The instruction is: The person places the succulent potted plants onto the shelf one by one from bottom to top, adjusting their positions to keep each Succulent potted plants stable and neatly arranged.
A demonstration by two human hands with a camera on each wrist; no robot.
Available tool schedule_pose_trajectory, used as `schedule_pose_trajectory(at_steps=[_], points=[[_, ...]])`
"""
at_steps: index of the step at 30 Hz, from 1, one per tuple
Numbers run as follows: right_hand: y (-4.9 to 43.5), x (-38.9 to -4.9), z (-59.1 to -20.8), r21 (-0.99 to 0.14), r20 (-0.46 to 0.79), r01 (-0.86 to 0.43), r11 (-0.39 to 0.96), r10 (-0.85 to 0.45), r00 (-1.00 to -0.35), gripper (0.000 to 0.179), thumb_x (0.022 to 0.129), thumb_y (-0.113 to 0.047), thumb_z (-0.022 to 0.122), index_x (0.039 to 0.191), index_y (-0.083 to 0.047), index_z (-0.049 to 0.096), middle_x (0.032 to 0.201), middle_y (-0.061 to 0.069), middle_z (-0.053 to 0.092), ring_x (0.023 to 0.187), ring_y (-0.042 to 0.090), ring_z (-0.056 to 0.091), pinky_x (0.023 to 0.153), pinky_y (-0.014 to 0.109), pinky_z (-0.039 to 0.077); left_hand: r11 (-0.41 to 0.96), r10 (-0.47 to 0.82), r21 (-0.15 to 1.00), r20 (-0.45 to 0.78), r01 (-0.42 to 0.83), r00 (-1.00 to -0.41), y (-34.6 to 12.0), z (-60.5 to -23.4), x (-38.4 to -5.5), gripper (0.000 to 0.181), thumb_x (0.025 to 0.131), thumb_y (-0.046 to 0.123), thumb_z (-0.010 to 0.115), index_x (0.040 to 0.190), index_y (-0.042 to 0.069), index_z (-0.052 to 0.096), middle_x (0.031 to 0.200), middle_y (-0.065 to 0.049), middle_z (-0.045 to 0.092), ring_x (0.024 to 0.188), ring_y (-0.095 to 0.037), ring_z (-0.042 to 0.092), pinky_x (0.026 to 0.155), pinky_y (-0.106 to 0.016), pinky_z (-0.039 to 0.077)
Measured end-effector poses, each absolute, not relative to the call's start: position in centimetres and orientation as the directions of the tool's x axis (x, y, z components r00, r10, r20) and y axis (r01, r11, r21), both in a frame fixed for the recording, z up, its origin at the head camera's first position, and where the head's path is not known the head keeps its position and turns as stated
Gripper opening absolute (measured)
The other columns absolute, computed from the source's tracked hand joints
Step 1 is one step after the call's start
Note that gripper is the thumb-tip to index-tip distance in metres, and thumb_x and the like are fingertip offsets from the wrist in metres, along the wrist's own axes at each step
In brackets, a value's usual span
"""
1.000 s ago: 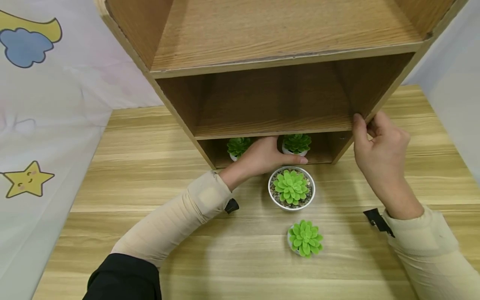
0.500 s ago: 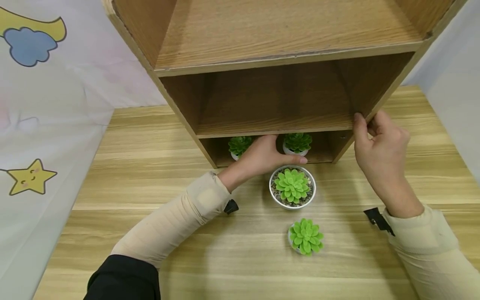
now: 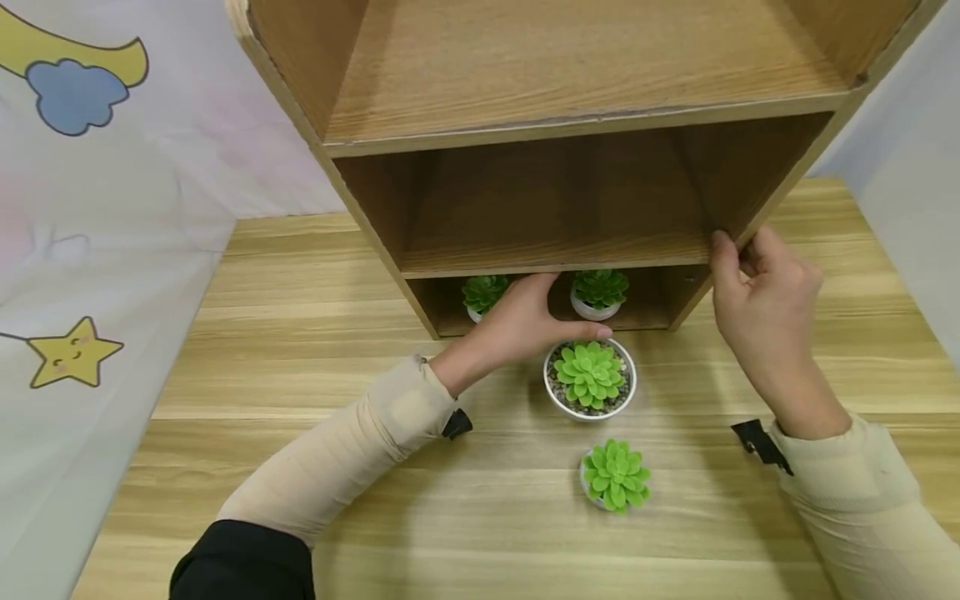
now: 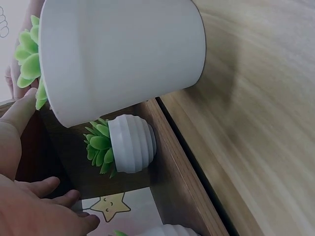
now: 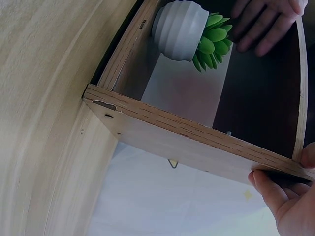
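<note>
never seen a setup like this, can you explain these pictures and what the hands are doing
There is no machine here: a person is working bare-handed. The head view comes from a camera worn on the head, looking forward and down. The others come from cameras on each wrist, so things look tipped sideways there. On the wood-grain surface stand a wooden shelf unit, a larger potted plant and, nearer the person, a smaller plant. Two more, a left plant and a right plant, sit in the bottom compartment. The right hand grips the shelf unit's side edge. The left hand is at that compartment's opening, its thumb by the larger potted plant, and appears to hold nothing.
</note>
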State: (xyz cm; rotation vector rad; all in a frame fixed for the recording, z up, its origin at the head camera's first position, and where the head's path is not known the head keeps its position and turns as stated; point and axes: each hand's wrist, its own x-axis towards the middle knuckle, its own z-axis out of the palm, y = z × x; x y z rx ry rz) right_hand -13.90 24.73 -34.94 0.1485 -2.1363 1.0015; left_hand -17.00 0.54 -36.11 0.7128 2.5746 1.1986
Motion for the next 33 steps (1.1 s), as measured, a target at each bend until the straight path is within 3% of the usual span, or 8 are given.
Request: schedule_pose_trajectory(at_steps=[14,25,29,33], points=[[24.7,-13.9,-34.9,-0.62,0.666,-0.384,0.684,0.201,-0.718,0.023,0.097,-0.009,0.056,0.097,0.01,0.068,0.088,0.018,0.071,0.082,-0.015,0.058,0.068,0.006,0.044,0.545,0.508,0.779,-0.011,0.312,-0.861,0.0,-35.9,-16.4,0.103,0.072,0.063,0.078,0.155,0.025,0.029,0.153,0.007,0.034,0.136,-0.006,0.031,0.107,-0.028,0.033],[24.6,-14.0,-35.1,-0.629,0.671,-0.385,0.675,0.222,-0.707,0.02,0.095,-0.007,0.058,0.097,0.009,0.07,0.089,0.016,0.072,0.081,-0.013,0.059,0.066,0.006,0.043,0.586,0.494,0.766,-0.078,0.265,-0.866,-0.3,-35.7,-15.8,0.11,0.072,0.065,0.077,0.156,0.015,0.027,0.155,-0.004,0.033,0.139,-0.016,0.031,0.108,-0.034,0.034],[24.7,-14.1,-35.1,-0.626,0.675,-0.388,0.676,0.221,-0.704,0.019,0.095,-0.007,0.058,0.096,0.008,0.07,0.089,0.015,0.072,0.082,-0.004,0.064,0.067,0.006,0.045,0.582,0.496,0.772,-0.089,0.254,-0.864,-0.7,-35.7,-15.6,0.11,0.071,0.066,0.076,0.157,0.018,0.025,0.156,-0.002,0.03,0.14,-0.016,0.029,0.108,-0.036,0.033],[24.7,-14.2,-35.2,-0.626,0.677,-0.391,0.675,0.222,-0.701,0.019,0.095,-0.006,0.058,0.095,0.008,0.07,0.088,0.016,0.072,0.081,-0.008,0.063,0.067,0.006,0.044,0.556,0.514,0.787,-0.072,0.267,-0.855,-0.9,-35.8,-15.5,0.109,0.072,0.065,0.077,0.157,0.024,0.023,0.156,0.0,0.029,0.14,-0.015,0.028,0.108,-0.038,0.032]])
